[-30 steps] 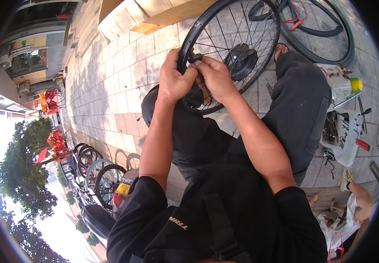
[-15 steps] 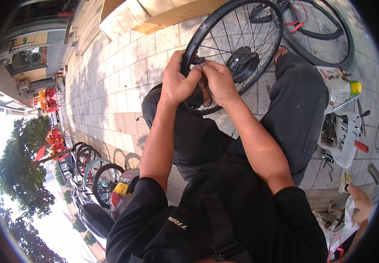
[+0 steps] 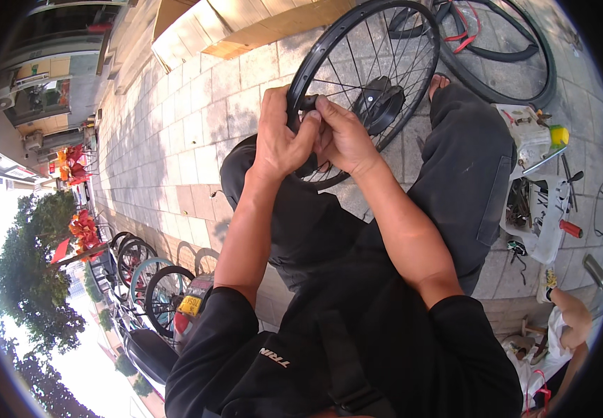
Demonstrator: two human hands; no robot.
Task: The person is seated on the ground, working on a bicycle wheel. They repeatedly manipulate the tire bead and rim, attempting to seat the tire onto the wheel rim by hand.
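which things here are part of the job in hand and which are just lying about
In hand:
- bicycle wheel, its rim gripped by the left hand
- small black part at the right hand's fingertips

Lying about, untouched (some may be related):
- loose black tyre
- white tray
- red-handled tool
- cardboard box

Across the chest of a black short-sleeved cloth shirt (image 3: pixel 399 341), a short row of pale block capitals (image 3: pixel 274 357), slanting down toward the right and partly lost among the folds. Beyond the lower left edge of the pale stone paving (image 3: pixel 155 164), a small yellow rectangular plate (image 3: pixel 190 306) with dark characters in two rows, right above a red lamp (image 3: pixel 181 323). Past the paving's left edge, along the building front, a long whitish signboard (image 3: pixel 2 166) with dark lettering, too bent and small to make out surely.
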